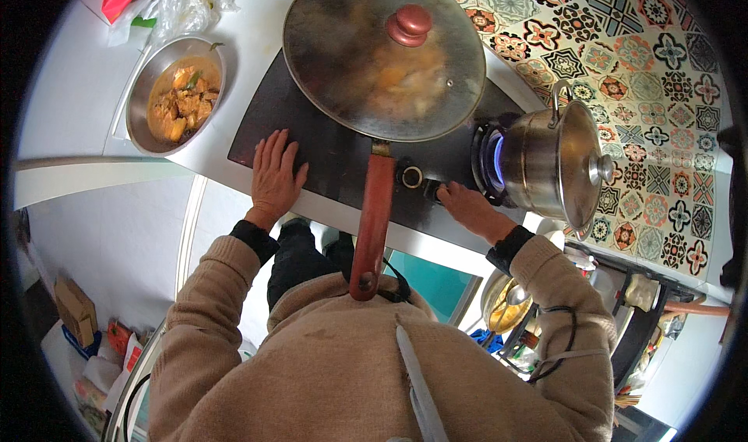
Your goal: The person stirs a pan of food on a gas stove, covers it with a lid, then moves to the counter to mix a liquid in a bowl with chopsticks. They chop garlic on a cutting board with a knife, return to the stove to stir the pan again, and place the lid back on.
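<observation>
My left hand [276, 170] lies flat on the front left of the black gas cooktop [327, 167], holding nothing. At the cooktop's front right, my right hand [470, 207] grips a black control knob [433, 190]. A second knob [411, 177] with a metal ring sits just left of it. Between my hands, the red handle [372, 225] of a large pan points towards my body. Its glass lid [350, 73], fogged and topped by a red knob [409, 25], covers blurred food. Blue flame [498, 158] burns beside a lidded steel pot [534, 161] on the right burner.
A steel bowl [135, 114] of cooked chunks in brown sauce stands on the white counter [245, 27] at left. Crumpled plastic bags [198, 9] lie behind it. Patterned tiles [622, 91] line the right. A bowl of yellow food [507, 301] stands by my right forearm.
</observation>
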Available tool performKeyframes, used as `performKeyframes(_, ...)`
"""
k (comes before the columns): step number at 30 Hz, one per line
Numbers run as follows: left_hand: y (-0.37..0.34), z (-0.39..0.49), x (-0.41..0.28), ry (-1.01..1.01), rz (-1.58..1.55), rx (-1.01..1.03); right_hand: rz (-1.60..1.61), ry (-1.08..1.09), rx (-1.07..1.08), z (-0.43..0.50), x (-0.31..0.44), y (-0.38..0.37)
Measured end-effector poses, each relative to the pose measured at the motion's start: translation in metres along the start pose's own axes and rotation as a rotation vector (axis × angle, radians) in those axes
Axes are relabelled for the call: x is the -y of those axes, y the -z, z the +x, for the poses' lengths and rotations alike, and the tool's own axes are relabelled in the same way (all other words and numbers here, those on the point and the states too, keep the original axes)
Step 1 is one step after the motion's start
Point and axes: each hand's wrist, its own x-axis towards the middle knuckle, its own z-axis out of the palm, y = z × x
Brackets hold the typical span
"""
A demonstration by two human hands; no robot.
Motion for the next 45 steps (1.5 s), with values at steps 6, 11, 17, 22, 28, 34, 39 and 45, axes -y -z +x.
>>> performKeyframes(6, -0.003, 0.0, 0.002, -0.06, 0.008, -0.072, 0.004, -0.145, -0.072, -0.003, 0.013, -0.009)
performKeyframes(11, -0.006, -0.001, 0.004, -0.097, -0.007, -0.072, 0.216, -0.458, -0.087, -0.006, 0.042, -0.007)
performKeyframes(17, -0.014, 0.001, 0.009, -0.178, 0.073, -0.097, 0.52, -0.828, -0.477, -0.038, 0.102, -0.001)
performKeyframes(22, -0.011, 0.0, 0.014, -0.23, 0.042, -0.101, 0.726, -1.017, -0.588, -0.105, 0.177, -0.015)
performKeyframes(28, -0.014, 0.002, 0.014, -0.295, 0.089, -0.132, 0.816, -1.407, -0.64, -0.146, 0.289, -0.043)
performKeyframes(34, -0.018, 0.004, 0.023, -0.375, 0.113, -0.157, 1.068, -1.709, -0.385, -0.159, 0.378, -0.086)
performKeyframes(39, -0.024, 0.007, 0.032, -0.396, 0.105, -0.187, 1.705, -1.994, -1.029, -0.181, 0.412, -0.134)
performKeyframes(45, 0.003, -0.017, 0.041, -0.404, -0.146, 0.001, 1.898, -2.086, -1.659, -0.238, 0.391, -0.168)
